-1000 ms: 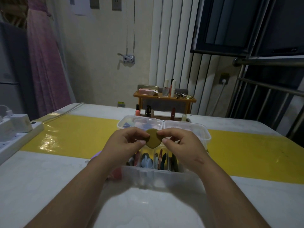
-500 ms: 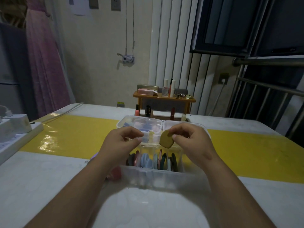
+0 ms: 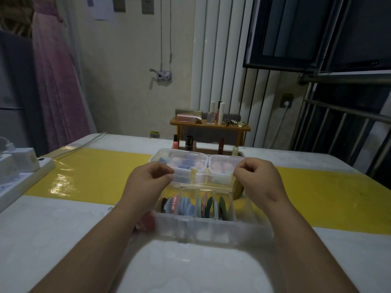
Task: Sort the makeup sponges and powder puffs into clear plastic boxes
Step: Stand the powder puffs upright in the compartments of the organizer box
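Head view, inspected near to far. Nearest to me, below and short of the fingers, the near clear box stands on the worktop. Powder puffs stand on edge in its compartments, packed side by side. A pink item lies against its left wall, under the left wrist; I cannot identify it.

Above that box's far edge, the left hand and right hand each grip one end of a small clear box. The fingers are curled and clamped on it at both ends, and it is held roughly level between them. A tan puff shows just under the right fingers; I cannot tell whether they pinch it too.

Just beyond the fingers sits the far clear box, holding pink and blue sponges. Further off, a wooden shelf carries cosmetics.

Assessment: the step in hand appears to be seating the small box. I recommend keeping it level, lowering both ends together clear of the upright puffs, and checking before release that the tan puff is not trapped beneath.
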`<state>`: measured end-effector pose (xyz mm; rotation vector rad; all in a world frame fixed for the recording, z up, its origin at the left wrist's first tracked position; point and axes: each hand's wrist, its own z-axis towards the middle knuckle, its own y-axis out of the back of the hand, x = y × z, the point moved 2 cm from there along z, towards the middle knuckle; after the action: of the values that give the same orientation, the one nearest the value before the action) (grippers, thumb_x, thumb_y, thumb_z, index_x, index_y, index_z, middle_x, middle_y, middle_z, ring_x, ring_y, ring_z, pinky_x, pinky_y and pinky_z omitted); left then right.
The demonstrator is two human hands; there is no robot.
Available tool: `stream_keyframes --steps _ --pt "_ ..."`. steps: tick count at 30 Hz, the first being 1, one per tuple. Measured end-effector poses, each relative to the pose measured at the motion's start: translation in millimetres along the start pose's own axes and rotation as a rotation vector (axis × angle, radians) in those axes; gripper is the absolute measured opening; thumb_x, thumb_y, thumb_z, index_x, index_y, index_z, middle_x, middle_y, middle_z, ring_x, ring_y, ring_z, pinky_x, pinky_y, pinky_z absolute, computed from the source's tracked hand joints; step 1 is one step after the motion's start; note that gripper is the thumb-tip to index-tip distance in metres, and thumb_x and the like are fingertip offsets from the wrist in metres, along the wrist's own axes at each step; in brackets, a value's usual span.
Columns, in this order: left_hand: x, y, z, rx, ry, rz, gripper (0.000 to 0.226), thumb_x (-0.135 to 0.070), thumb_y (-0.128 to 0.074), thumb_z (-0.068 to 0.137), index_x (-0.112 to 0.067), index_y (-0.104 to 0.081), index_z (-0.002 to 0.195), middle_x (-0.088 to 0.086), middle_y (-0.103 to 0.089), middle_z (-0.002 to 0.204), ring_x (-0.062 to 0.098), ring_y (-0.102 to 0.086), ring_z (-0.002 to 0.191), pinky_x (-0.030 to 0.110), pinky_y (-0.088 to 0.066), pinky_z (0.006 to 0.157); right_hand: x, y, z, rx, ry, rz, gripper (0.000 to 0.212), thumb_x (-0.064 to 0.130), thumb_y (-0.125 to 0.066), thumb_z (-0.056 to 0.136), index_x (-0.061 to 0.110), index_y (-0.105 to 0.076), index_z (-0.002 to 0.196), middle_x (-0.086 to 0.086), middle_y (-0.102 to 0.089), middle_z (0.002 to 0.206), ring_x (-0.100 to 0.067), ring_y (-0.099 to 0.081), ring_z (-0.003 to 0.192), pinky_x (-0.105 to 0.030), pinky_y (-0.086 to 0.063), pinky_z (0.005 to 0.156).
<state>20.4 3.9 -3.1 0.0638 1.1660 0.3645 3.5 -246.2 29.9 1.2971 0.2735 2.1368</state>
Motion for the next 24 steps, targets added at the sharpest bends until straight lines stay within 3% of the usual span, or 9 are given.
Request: stream_keyframes --steps 3,6,12,16,24 --pt "2 1 2 -0.033 0.01 -0.006 0.022 -0.004 -0.072 0.084 -0.024 -0.073 0.074 -0.007 -0.072 0.073 -0.004 -0.058 0.055 0.016 -0.042 0.054 -3 2 1 -0.01 -0.025 -0.057 0.022 0.025 -0.053 0.069 0.011 -0.054 0.052 -0.007 -0.056 0.057 -0.019 -0.049 0.055 -0.033 -0.041 0.053" --pt "4 2 3 -0.04 0.027 -0.011 0.022 -0.005 -0.072 0.084 -0.024 -0.074 0.074 -0.007 -0.071 0.069 -0.003 -0.054 0.049 0.021 -0.039 0.051 -7 0 0 0.045 -0.07 -0.124 0.028 0.02 -0.059 0.072 0.019 -0.049 0.046 -0.002 -0.052 0.053 -0.018 -0.046 0.051 -0.033 -0.039 0.052" --pt "6 3 4 -0.039 0.05 0.012 0.018 -0.009 -0.072 0.084 -0.025 -0.074 0.075 -0.005 -0.074 0.075 0.0 -0.059 0.056 0.023 -0.044 0.055 -9 -5 -1 0.21 -0.097 -0.226 0.01 0.025 -0.053 0.066 0.029 -0.062 0.063 0.01 -0.06 0.058 -0.018 -0.057 0.059 -0.04 -0.054 0.06" --pt "7 3 4 -0.037 0.055 0.02 0.016 -0.01 -0.073 0.084 -0.024 -0.075 0.076 -0.006 -0.074 0.076 0.0 -0.061 0.061 0.024 -0.044 0.057 -13 -6 1 0.293 -0.132 -0.313 0.009 0.022 -0.053 0.063 0.023 -0.061 0.061 0.007 -0.056 0.054 -0.018 -0.055 0.06 -0.037 -0.051 0.059" --pt "6 3 4 -0.037 0.062 0.028 0.013 -0.011 -0.072 0.085 -0.022 -0.075 0.079 -0.003 -0.074 0.081 0.007 -0.06 0.063 0.025 -0.045 0.059 -13 -9 0 0.386 -0.184 -0.437 0.013 0.017 -0.059 0.073 0.02 -0.06 0.061 -0.001 -0.064 0.069 -0.022 -0.062 0.071 -0.032 -0.052 0.063"
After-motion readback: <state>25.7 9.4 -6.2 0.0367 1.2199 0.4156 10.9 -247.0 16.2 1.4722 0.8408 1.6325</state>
